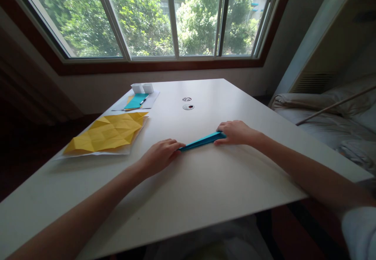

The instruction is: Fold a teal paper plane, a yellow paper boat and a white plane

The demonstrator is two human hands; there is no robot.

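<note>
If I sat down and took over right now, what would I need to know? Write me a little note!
Left hand: fingertips press the near tip of the folded teal paper.
Right hand: presses its far end.
The paper lies flat mid-table, already a narrow folded strip; more folding probably remains.
To the left: creased yellow sheet on white paper. Farther back: a teal sheet, a pen and two small white boxes.

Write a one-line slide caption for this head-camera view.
Left hand and right hand press a narrow folded teal paper strip flat on white table.
</note>
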